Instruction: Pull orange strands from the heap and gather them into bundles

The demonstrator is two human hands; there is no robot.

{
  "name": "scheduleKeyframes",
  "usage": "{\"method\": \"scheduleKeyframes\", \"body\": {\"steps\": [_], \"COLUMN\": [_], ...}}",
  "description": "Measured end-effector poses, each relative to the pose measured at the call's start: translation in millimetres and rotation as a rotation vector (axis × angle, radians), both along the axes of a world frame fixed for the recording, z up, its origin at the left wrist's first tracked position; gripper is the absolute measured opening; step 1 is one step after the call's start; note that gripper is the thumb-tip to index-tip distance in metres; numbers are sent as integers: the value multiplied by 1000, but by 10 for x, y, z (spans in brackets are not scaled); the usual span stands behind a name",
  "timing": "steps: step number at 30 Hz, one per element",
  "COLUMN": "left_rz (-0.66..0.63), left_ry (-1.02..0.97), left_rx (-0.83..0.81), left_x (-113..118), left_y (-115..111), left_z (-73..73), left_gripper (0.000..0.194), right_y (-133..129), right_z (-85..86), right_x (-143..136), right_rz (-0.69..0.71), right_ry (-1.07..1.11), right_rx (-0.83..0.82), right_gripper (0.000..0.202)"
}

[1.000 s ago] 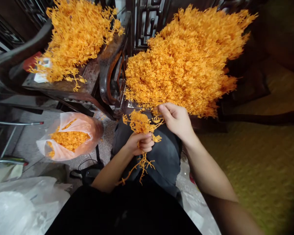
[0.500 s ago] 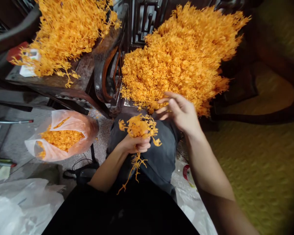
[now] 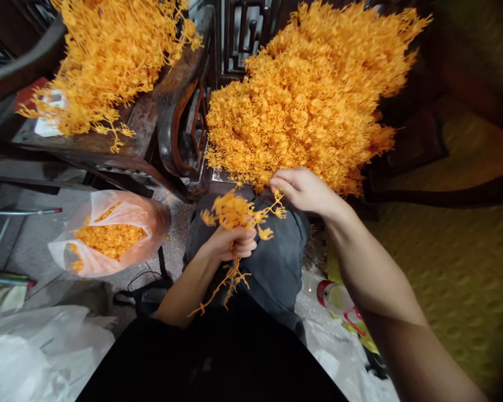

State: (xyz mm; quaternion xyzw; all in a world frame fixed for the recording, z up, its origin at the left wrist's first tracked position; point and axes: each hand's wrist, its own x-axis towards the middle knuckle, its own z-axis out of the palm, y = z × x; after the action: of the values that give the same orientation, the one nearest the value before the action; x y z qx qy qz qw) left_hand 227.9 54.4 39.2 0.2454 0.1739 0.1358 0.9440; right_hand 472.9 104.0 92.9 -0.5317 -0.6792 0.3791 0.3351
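Note:
My left hand [image 3: 236, 243] is closed around a bunch of orange branching sprigs [image 3: 230, 211] above my lap. Frilly, flower-like tips stick out over the fist, and thin bare stems [image 3: 233, 276] hang below it. To the right, my right hand [image 3: 304, 190] is pinched at the end of one orange sprig [image 3: 272, 209] that reaches out from the bunch. Its fingertips partly hide the spot they grip. Just beyond this hand rises a large heap of the same orange sprigs [image 3: 302, 106], piled on a dark wooden chair.
More orange sprigs [image 3: 113, 56] lie on a second carved wooden chair [image 3: 145, 120] at the left. An open pinkish plastic bag [image 3: 153, 223] on the floor holds small orange pieces. Clear plastic sheeting [image 3: 20, 357] lies lower left, and a red-labelled bottle [image 3: 333, 296] by my right leg.
My right hand has gone from spread fingers to a pinch on one sprig, which now stretches further right. My left hand keeps its hold in nearly the same place.

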Motion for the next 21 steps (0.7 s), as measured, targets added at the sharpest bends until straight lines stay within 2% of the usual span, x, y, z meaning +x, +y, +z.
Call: {"method": "scheduleKeyframes", "body": {"steps": [3, 4, 5, 7, 10, 15, 17, 21], "left_rz": [65, 79, 86, 113, 159, 230, 259, 233], "left_ry": [23, 17, 10, -5, -17, -9, -24, -61], "left_rx": [-47, -54, -58, -71, -76, 9, 48, 110], "left_x": [-14, -22, -29, -30, -12, 1, 4, 33], "left_y": [8, 7, 6, 8, 23, 45, 40, 21], "left_z": [-2, -8, -15, -32, -54, -36, -14, -3], "left_gripper": [63, 64, 65, 64, 62, 71, 74, 77], "right_y": [77, 64, 26, -119, -408, -711, -768, -803], "right_z": [-167, -201, -222, -221, -138, 48, 75, 20], "right_x": [291, 339, 348, 245, -70, -383, -477, -777], "right_rz": [-424, -506, -529, -445, -300, -320, -356, -404], "right_ry": [288, 414, 518, 640, 804, 1285, 1306, 1155], "right_rx": [65, 46, 1, -142, -376, -625, -637, -673], "right_gripper": [33, 34, 36, 41, 40, 34, 40, 54]}}
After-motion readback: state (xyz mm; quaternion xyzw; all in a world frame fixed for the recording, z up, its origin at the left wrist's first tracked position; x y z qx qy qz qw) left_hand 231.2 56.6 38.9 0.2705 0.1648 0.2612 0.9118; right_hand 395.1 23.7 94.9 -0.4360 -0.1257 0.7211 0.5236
